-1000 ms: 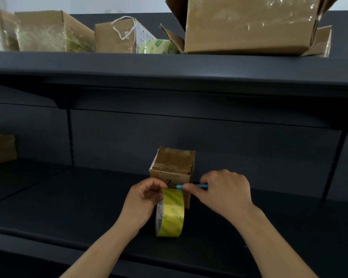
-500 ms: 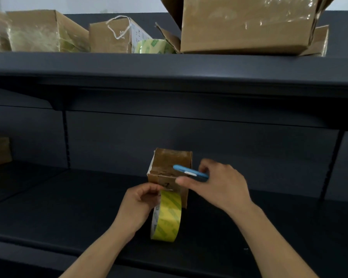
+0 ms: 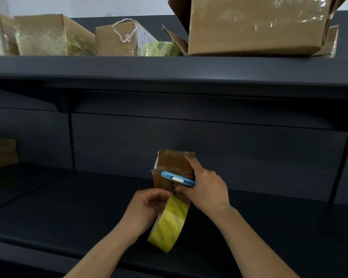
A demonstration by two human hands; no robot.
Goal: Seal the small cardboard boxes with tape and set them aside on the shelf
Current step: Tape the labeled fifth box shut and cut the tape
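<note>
A small cardboard box (image 3: 172, 163) stands upright on the dark lower shelf (image 3: 68, 207), its top covered with brown tape. My right hand (image 3: 206, 187) lies against the box's right side and front and holds a blue utility knife (image 3: 177, 179), its blade pointing left across the box front. My left hand (image 3: 149, 205) pinches the yellow-green tape roll (image 3: 169, 223), which hangs tilted below the box front. Whether a strip still joins roll and box is hidden by my fingers.
The upper shelf (image 3: 169, 71) carries several cardboard boxes: a large one (image 3: 253, 25) at right, a smaller one with a white string (image 3: 117, 40), another (image 3: 48, 35) at left, plus a second tape roll (image 3: 159, 49). A box (image 3: 0, 153) sits at far left on the lower level.
My right hand has lifted the knife from the tape strip up onto the box front and now rests against the box. The tape roll has tilted and dropped slightly in my left hand.
</note>
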